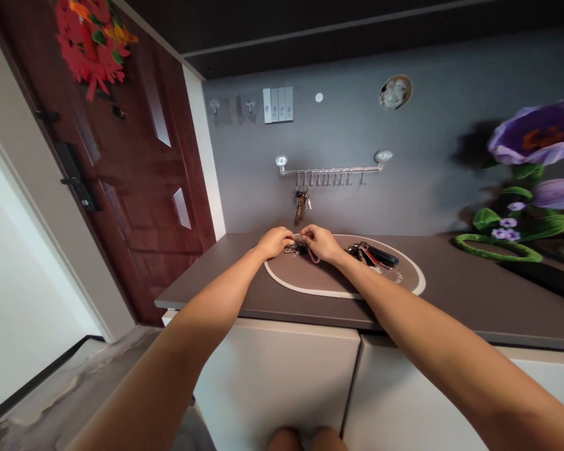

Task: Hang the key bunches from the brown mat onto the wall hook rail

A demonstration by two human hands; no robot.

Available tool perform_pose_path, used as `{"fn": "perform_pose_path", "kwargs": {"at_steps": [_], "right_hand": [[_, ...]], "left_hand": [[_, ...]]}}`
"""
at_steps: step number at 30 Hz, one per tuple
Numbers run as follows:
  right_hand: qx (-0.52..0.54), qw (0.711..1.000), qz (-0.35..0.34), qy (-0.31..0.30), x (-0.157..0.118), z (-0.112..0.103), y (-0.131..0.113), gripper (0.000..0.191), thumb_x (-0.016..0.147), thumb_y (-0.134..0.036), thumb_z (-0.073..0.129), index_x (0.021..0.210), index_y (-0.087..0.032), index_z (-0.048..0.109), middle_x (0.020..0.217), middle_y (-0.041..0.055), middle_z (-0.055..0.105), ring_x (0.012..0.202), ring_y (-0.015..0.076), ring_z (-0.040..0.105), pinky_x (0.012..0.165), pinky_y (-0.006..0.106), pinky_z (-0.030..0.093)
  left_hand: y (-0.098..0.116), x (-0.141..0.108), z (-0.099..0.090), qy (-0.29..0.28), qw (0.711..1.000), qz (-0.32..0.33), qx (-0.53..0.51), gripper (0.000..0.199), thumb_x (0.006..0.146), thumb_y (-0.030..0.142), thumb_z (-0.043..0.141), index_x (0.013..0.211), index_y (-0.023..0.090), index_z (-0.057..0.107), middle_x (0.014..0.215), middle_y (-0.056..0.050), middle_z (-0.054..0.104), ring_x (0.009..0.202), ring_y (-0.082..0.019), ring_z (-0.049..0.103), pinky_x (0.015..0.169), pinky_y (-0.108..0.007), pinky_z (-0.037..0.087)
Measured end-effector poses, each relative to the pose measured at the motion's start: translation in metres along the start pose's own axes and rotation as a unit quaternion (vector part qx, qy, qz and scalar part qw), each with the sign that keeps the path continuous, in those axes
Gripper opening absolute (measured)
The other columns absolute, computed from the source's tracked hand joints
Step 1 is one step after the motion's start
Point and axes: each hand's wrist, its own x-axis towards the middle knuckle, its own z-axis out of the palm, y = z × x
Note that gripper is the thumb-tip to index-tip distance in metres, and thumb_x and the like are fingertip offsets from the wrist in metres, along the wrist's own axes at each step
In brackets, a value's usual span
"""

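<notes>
Over the left part of a brown oval mat [310, 285] with a pale rim, both hands work close together on a small bunch of keys [292, 250]. My left hand [276, 242] is closed, its fingertips pinched at the keys. My right hand [320, 243] pinches the other side of the bunch, and a pink loop strap [313, 256] hangs below its fingers. The exact grip points are partly hidden by the fingers. Right of my right wrist, a second pile of keys [373, 255] with dark and red fobs lies on the mat.
On the wall behind, a clear hook rail [333, 170] carries one hanging key bunch [301, 203] near its left end. Purple flowers [539, 141] stand on the countertop [455, 307] at right. White cabinet doors [282, 369] are below; a dark red door [136, 156] is at left.
</notes>
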Motion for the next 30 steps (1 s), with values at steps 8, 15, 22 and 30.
{"fn": "perform_pose_path", "kwargs": {"at_steps": [8,15,22,30], "right_hand": [[-0.006,0.999,-0.019,0.030,0.0042,0.0056,0.0070,0.010,0.073,-0.013,0.052,0.079,-0.017,0.060,0.063,0.0023,0.063,0.060,0.0136,0.056,0.062,0.023,0.041],[-0.019,0.999,-0.018,0.027,0.0038,0.0057,0.0058,0.013,0.073,-0.012,0.051,0.079,-0.017,0.060,0.064,0.0028,0.063,0.059,0.0137,0.056,0.062,0.024,0.041],[-0.041,0.999,-0.012,0.010,0.0028,0.0040,0.0036,0.016,0.075,-0.012,0.047,0.083,-0.017,0.060,0.066,0.0032,0.063,0.061,0.0132,0.057,0.062,0.023,0.041],[-0.045,0.999,0.002,-0.010,0.0019,0.0012,0.0005,0.015,0.076,-0.013,0.049,0.087,-0.016,0.059,0.062,0.0019,0.062,0.062,0.0117,0.057,0.063,0.020,0.041]], "left_hand": [[-0.0013,0.0012,0.0037,-0.042,0.999,0.019,0.002,0.017,0.074,0.023,0.053,0.083,0.017,0.066,0.083,-0.005,0.063,0.079,-0.016,0.055,0.073,-0.025,0.039],[-0.0007,0.0008,0.0048,-0.042,0.999,-0.004,-0.019,0.013,0.073,0.019,0.051,0.074,0.016,0.064,0.077,-0.003,0.063,0.074,-0.015,0.054,0.069,-0.024,0.038],[-0.0017,0.0005,0.0047,-0.032,0.999,-0.004,-0.001,0.015,0.075,0.019,0.048,0.072,0.015,0.062,0.075,-0.003,0.059,0.073,-0.014,0.051,0.069,-0.024,0.038],[-0.0072,0.0014,-0.0027,0.023,1.000,-0.006,0.013,0.019,0.078,0.016,0.040,0.071,0.016,0.057,0.077,-0.004,0.056,0.074,-0.015,0.049,0.072,-0.026,0.038]]}}
